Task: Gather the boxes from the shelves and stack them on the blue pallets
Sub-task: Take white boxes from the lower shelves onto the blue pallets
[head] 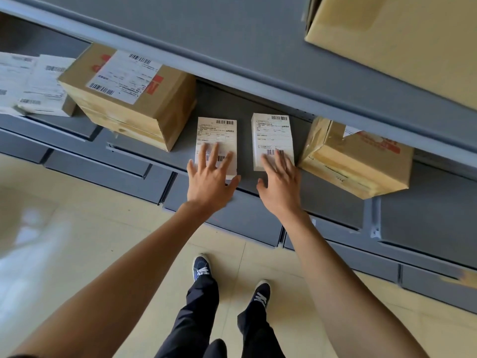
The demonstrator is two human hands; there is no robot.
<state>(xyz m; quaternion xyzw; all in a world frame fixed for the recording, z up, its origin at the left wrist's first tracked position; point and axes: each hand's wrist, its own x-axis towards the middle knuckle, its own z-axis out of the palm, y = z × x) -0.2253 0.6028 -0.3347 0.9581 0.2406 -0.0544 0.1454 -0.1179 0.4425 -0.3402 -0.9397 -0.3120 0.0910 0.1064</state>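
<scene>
Two small white boxes with barcode labels lie side by side on a grey shelf [180, 148]. My left hand [210, 177] hovers over the near end of the left white box [216, 135], fingers spread, holding nothing. My right hand [280, 182] reaches over the near end of the right white box [272, 135], fingers also apart. Whether either palm touches its box I cannot tell. No blue pallet is in view.
A brown labelled carton [129, 99] stands left of the white boxes; a tape-wrapped carton [358, 164] lies to the right. More white parcels [33, 83] sit far left. A big carton [402, 40] rests on the upper shelf [232, 42]. My feet stand on beige floor [103, 241].
</scene>
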